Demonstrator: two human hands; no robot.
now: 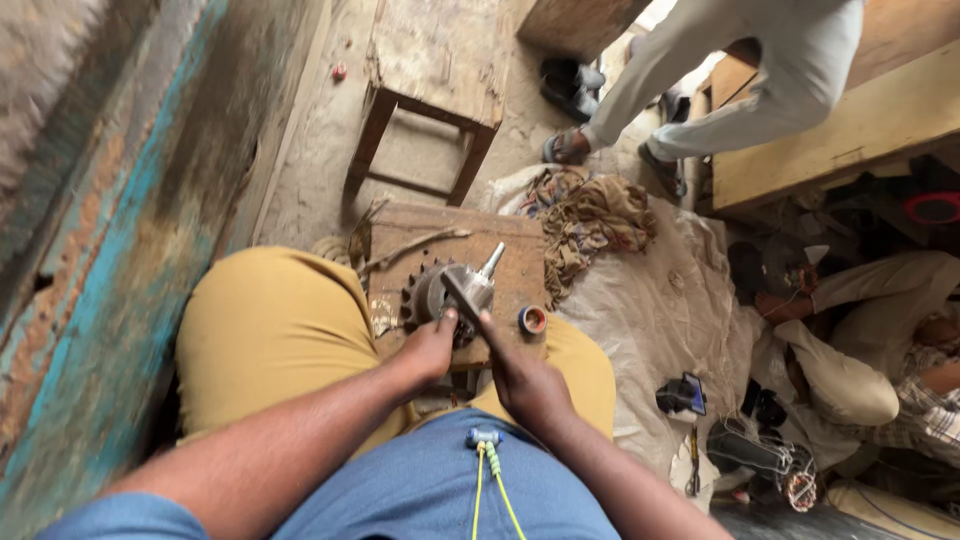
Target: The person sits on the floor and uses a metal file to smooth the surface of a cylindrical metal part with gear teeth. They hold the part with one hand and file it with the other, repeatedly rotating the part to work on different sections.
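In the head view, the left hand (428, 349) is clamped on a toothed metal gear assembly (447, 291) that sits on a small wooden block (505, 262) between the knees. The right hand (522, 378), at four o'clock of the gear, is closed around a flat metal tool (462, 297) laid across it. A roll of tape (532, 320) lies at three o'clock of the gear, and crumpled rags (590, 215) at one o'clock.

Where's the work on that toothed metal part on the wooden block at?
Done: the grey metal sprocket assembly with its shaft sits on the small wooden block. In hand: left hand steadies it while right hand applies a dark flat tool to it. Left: the small round roll of tape lies untouched beside it.
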